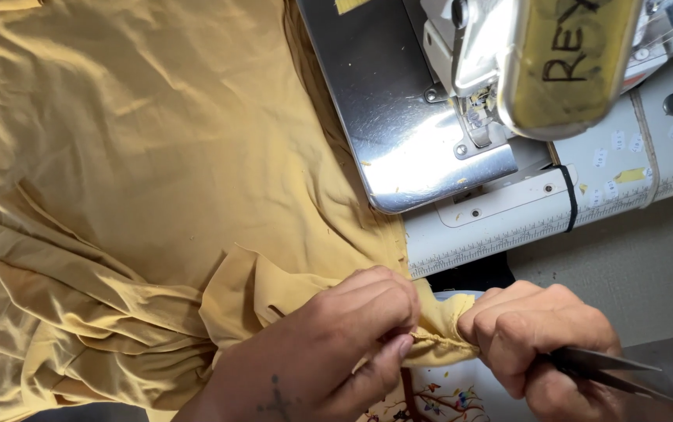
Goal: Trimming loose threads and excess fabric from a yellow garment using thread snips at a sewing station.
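Mustard fabric point(157, 156) — seamed edge pinched between left hand point(352, 328) and right hand point(535, 332), right grip also clenching metal snips point(610, 367).

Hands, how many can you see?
2. The left hand pinches the yellow cloth at bottom centre. The right hand, beside it, grips the same seam and holds metal snips. No others show.
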